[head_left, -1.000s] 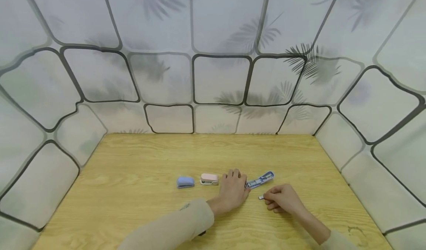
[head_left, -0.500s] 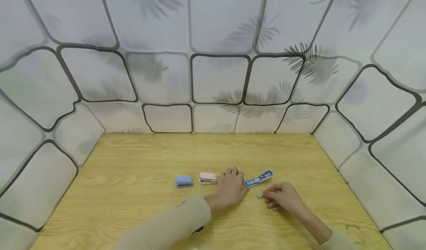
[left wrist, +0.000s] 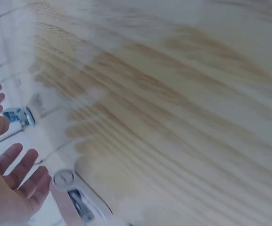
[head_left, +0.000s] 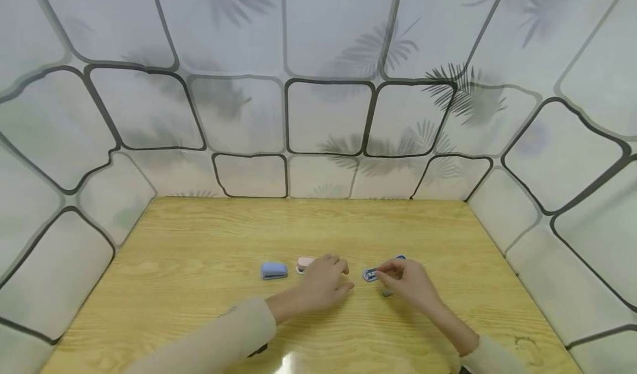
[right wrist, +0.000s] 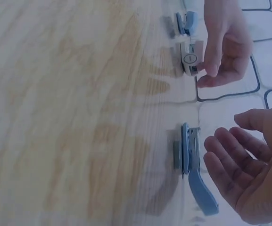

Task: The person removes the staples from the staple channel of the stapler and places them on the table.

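Note:
My left hand (head_left: 318, 285) hovers with loosely spread fingers beside a pink-and-white mini stapler (left wrist: 86, 200), partly covering it in the head view. Nothing is in its grasp. My right hand (head_left: 410, 282) is over a blue mini stapler (right wrist: 192, 165) that is swung open, its metal staple channel showing. In the right wrist view, the relaxed fingers of this hand stand apart from the stapler and hold nothing. A small grey strip of staples (head_left: 387, 292) lies on the table just in front of the opened stapler, partly hidden under the right hand in the head view.
A periwinkle-blue mini stapler (head_left: 273, 270), closed, sits left of the pink one. The wood-grain table (head_left: 224, 230) is bounded by a patterned curtain (head_left: 323, 119) at the back and both sides.
My left hand has lifted from beside the opened stapler and moved left over the pink one. My right hand has let go of the staple strip and shifted up-left over the opened stapler.

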{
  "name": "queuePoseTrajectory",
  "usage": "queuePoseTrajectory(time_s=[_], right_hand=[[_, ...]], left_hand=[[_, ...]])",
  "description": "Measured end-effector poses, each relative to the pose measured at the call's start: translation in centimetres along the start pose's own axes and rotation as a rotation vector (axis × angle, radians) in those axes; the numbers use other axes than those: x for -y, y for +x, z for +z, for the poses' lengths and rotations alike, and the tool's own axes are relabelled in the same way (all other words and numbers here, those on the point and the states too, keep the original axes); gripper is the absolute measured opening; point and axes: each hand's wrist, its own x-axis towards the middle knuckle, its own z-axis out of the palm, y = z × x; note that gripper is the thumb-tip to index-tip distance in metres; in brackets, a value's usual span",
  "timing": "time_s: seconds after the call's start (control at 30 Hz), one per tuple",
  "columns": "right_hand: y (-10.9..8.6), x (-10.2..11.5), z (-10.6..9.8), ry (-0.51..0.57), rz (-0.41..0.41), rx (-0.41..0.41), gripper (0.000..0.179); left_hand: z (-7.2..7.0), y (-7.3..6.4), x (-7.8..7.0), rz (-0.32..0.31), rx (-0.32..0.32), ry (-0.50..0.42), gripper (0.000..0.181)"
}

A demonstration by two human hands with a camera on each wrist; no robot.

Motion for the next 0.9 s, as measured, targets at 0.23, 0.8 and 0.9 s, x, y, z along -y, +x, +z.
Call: queuePoseTrajectory(time_s=[0.23,0.8,0.9], right_hand=[[1.1,1.0,1.9,-0.049,-0.280,0.020,0.016],[4.6,4.6,6.2,-0.504,-0.559,0.058,0.030],[5.2,4.8,6.7,-0.519,-0.561,0.085,0.032]], left_hand=[[-2.4,-2.7,2.4,0.011,-0.033,-0.001,0.030],[-3.3,-5.5,8.3,-0.059,-0.084,0.087,0.041],[-2.9,-5.4,8.7,-0.029,-0.088,0.137,0.042]])
